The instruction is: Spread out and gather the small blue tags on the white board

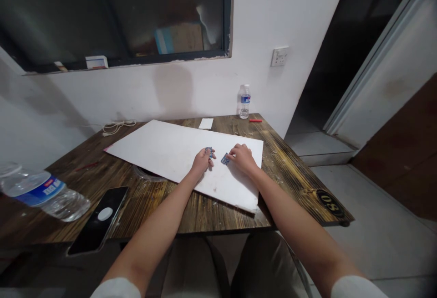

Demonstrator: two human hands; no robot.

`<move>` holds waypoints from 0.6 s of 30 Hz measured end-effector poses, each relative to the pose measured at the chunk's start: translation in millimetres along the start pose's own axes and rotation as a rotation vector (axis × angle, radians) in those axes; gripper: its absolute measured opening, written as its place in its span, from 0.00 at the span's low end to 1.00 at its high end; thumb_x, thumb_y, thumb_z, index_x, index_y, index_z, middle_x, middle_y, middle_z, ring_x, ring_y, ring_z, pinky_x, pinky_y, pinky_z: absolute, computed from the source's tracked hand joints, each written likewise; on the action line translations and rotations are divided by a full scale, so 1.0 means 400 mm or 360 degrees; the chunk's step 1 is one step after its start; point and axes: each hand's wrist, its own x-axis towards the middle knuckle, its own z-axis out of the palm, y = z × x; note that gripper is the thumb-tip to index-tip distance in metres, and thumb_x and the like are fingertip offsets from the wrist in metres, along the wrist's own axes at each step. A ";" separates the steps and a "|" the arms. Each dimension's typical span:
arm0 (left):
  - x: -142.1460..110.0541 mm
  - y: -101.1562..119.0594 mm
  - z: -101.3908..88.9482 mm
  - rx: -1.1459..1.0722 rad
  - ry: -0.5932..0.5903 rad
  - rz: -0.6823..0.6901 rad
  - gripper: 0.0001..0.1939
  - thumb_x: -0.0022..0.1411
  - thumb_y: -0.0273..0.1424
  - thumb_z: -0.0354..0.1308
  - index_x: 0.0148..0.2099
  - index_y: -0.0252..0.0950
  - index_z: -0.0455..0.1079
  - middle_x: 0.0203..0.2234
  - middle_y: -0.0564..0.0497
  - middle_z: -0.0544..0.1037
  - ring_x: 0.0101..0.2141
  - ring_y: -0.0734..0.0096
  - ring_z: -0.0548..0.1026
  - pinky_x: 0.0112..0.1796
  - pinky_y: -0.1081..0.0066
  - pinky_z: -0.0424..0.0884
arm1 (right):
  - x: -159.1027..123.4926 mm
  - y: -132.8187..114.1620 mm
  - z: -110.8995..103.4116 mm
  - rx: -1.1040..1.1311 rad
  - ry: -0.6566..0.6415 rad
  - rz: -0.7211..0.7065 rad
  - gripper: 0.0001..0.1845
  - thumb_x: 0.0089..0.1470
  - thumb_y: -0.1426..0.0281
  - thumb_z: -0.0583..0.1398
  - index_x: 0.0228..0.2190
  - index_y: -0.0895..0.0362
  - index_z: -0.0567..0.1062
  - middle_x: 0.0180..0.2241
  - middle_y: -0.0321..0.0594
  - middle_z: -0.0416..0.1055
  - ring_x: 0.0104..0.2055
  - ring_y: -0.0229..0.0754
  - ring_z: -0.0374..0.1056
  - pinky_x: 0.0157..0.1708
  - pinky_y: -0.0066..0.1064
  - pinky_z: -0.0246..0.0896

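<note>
Over the white board (170, 141), my left hand (202, 160) is closed around a small blue card (209, 149), which pokes out past the thumb and fingers. To its right, my right hand (241, 156) pinches another small blue patterned card (225, 158) by its right edge. That card is close above the board or touching it; I cannot tell which. A gap of bare board lies between the two hands. What is printed on the cards is too small to read.
A large water bottle (44, 193) lies on the wooden table (191, 218) at the left, near a black phone (102, 218). Behind the board are a white paper (206, 123), a small upright bottle (245, 102), a red stick (255, 120) and a coiled cable (118, 127).
</note>
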 end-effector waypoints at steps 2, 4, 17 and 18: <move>-0.003 0.007 0.001 0.0000 0.0042 -0.0038 0.14 0.63 0.41 0.55 0.40 0.33 0.67 0.28 0.51 0.75 0.16 0.82 0.69 0.12 0.80 0.50 | -0.002 -0.002 -0.003 0.0000 0.0007 0.0018 0.09 0.56 0.65 0.63 0.27 0.55 0.79 0.38 0.47 0.71 0.45 0.51 0.60 0.41 0.39 0.51; -0.006 0.014 0.001 -0.0003 0.0092 -0.0064 0.13 0.63 0.38 0.56 0.40 0.32 0.68 0.30 0.48 0.78 0.18 0.81 0.71 0.13 0.81 0.52 | -0.001 -0.001 -0.006 0.0039 0.0054 0.0025 0.09 0.55 0.64 0.64 0.27 0.55 0.79 0.39 0.46 0.70 0.45 0.50 0.59 0.42 0.39 0.51; -0.008 0.016 0.000 0.0029 0.0147 -0.0089 0.15 0.57 0.41 0.60 0.35 0.33 0.67 0.23 0.51 0.77 0.13 0.81 0.67 0.13 0.80 0.51 | 0.001 -0.004 -0.026 -0.0132 -0.0066 0.0202 0.13 0.61 0.63 0.57 0.34 0.55 0.79 0.43 0.47 0.68 0.48 0.51 0.58 0.42 0.38 0.51; -0.009 0.016 0.000 0.0051 0.0136 -0.0085 0.15 0.57 0.42 0.60 0.34 0.34 0.66 0.21 0.53 0.76 0.12 0.82 0.65 0.12 0.79 0.51 | -0.001 -0.006 -0.026 -0.0172 -0.0095 0.0193 0.14 0.62 0.63 0.56 0.34 0.56 0.79 0.43 0.47 0.68 0.48 0.51 0.58 0.42 0.38 0.50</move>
